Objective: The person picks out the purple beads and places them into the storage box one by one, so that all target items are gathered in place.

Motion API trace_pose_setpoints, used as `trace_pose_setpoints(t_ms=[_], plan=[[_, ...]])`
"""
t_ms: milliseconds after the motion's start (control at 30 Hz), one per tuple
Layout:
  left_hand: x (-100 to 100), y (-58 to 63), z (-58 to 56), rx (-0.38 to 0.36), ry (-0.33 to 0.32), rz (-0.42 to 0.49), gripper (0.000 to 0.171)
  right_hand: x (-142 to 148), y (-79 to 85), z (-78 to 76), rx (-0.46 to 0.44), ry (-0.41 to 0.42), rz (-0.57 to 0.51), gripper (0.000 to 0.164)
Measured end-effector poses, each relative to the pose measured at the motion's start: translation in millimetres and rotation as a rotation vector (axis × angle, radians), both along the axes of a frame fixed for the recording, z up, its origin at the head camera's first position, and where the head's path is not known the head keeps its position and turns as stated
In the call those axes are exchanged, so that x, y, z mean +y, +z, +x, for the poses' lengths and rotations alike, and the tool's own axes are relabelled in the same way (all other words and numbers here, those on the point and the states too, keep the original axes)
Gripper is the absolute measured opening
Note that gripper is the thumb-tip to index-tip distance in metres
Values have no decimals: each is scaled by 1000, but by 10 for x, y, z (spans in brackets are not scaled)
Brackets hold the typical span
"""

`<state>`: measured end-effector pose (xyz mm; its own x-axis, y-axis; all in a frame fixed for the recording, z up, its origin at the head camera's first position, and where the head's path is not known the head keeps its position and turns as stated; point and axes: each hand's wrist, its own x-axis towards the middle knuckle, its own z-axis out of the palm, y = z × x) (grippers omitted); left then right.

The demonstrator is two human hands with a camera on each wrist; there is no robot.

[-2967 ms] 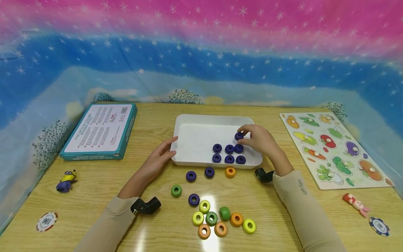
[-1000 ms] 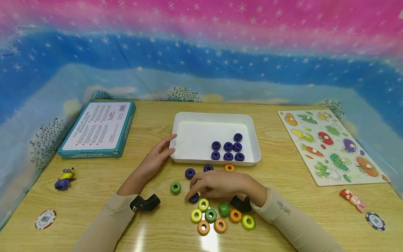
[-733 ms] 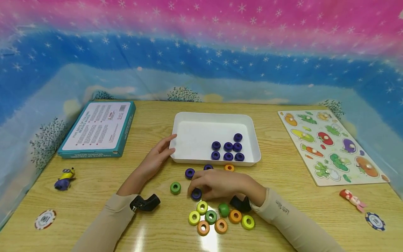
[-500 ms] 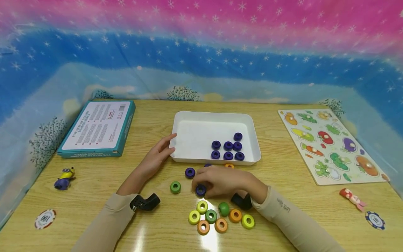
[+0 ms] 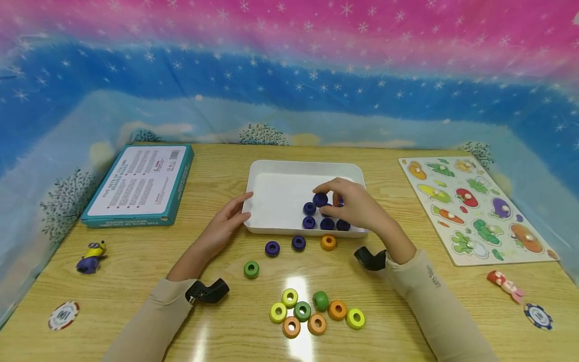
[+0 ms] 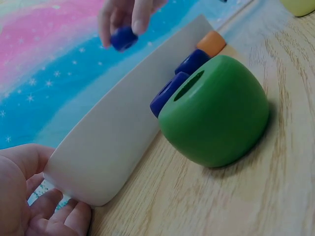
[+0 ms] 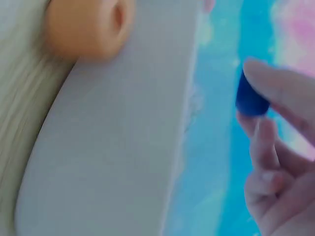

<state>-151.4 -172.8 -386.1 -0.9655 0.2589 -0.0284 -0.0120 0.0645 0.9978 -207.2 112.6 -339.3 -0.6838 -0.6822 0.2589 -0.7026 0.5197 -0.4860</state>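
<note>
My right hand [image 5: 355,201] is over the right half of the white tray [image 5: 276,201], pinching a dark purple ring bead [image 5: 320,199] between thumb and fingertips. In the right wrist view the pinched bead [image 7: 252,98] shows above the level of the tray wall [image 7: 113,137]. Below the hand, several purple beads [image 5: 309,208] lie in the tray, some partly hidden by the fingers. My left hand [image 5: 223,223] holds the tray's left end, fingertips over the rim; in the left wrist view its other fingers [image 6: 64,216] curl beside the outer wall.
Before the tray lie two purple beads [image 5: 272,248], an orange bead [image 5: 328,242] and a green bead [image 5: 251,269]. Nearer is a cluster of yellow, green and orange beads [image 5: 302,311]. A teal box [image 5: 140,183] stands left, a vegetable puzzle board [image 5: 475,211] right; toys and chips lie outward.
My right hand released one purple bead in the tray, reached to the table, took another purple bead and carried it up over the tray. The left hand stays on the tray's end.
</note>
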Motion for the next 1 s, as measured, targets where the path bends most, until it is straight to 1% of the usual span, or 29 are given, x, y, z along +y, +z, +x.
trace_pose_setpoints(t_ms=[67,133,200,300,467,633,800,900,1000], plan=[[-3,1,3,2,1,-1,45,48,-54,-74,-6,-96,8,36],[-4,-2,4,2,0,-2,45,77,-111,-131,-24,-176,39,36],[-1,-8,2,5,0,0,45,93,-166,-174,-42,-229,73,36],[6,-17,-2,3,-1,0,45,106,-232,-221,-51,-273,105,36],[9,-15,-2,-1,-2,0,45,117,-288,-267,-52,-278,96,36],[4,-20,-1,-3,3,-1,45,104,-343,-307,-57,-243,109,36],[-1,-18,-1,-1,-2,13,45,87,-374,-311,-60,-211,126,37],[-4,-15,-2,-1,-3,16,45,87,-355,-301,-80,-223,125,38],[-7,-16,-4,1,-3,20,45,89,-293,-275,-90,-248,118,38]])
